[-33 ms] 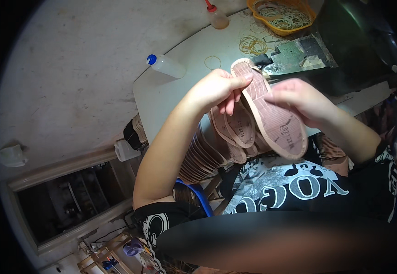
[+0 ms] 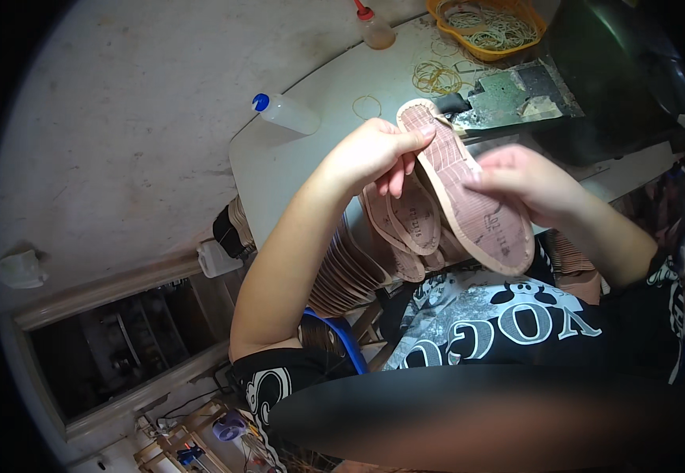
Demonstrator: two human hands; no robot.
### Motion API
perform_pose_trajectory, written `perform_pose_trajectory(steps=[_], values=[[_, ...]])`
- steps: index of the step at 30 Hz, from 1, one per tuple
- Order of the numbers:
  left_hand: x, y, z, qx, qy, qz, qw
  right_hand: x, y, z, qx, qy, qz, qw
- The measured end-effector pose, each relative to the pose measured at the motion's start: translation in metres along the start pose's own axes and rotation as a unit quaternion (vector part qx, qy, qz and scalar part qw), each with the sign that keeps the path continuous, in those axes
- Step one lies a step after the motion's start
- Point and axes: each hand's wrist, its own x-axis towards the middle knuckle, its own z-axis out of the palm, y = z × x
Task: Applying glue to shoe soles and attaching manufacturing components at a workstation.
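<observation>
We grip a pink insole (image 2: 469, 201) over the table's near edge, our left hand (image 2: 374, 154) pinching its toe end and our right hand (image 2: 528, 181) clasping its side. More insoles (image 2: 409, 225) hang below. A blue-capped bottle (image 2: 286, 113) lies at the table's (image 2: 295, 158) left corner.

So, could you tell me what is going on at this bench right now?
A person holds a pink shoe insole up over the white table, left hand pinching its top end, right hand gripping its side. More insoles lie stacked beneath. On the table sit a blue-capped bottle, loose rubber bands and an orange tray of bands.
</observation>
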Motion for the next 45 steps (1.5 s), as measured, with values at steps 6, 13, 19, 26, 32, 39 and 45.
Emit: perform_pose_trajectory(steps=[6, 13, 19, 26, 32, 39, 45], values=[[0.009, -0.005, -0.001, -0.008, 0.083, 0.036, 0.996, -0.017, 0.024, -0.022, -0.021, 0.012, -0.066, 0.998], [0.024, -0.007, -0.025, 0.004, 0.170, 0.077, 0.982, 0.021, 0.022, 0.000, 0.074, 0.044, -0.108, 0.990], [-0.021, -0.039, 0.008, 0.171, 0.533, 0.206, 0.803, 0.036, 0.019, 0.030, 0.070, -0.028, -0.134, 0.988], [-0.072, -0.089, 0.031, 0.116, 0.214, 0.358, 0.901, 0.017, 0.003, 0.042, 0.043, -0.063, -0.042, 0.996], [-0.096, -0.108, 0.071, -0.026, 0.320, 0.308, 0.896, -0.020, 0.015, 0.045, -0.085, -0.055, -0.257, 0.961], [-0.093, -0.093, 0.092, -0.276, -0.051, 0.354, 0.892, -0.019, 0.023, 0.042, -0.368, -0.107, -0.454, 0.804], [-0.085, -0.088, 0.096, 0.099, 0.268, 0.428, 0.857, -0.031, 0.026, 0.063, -0.244, 0.059, -0.435, 0.865]])
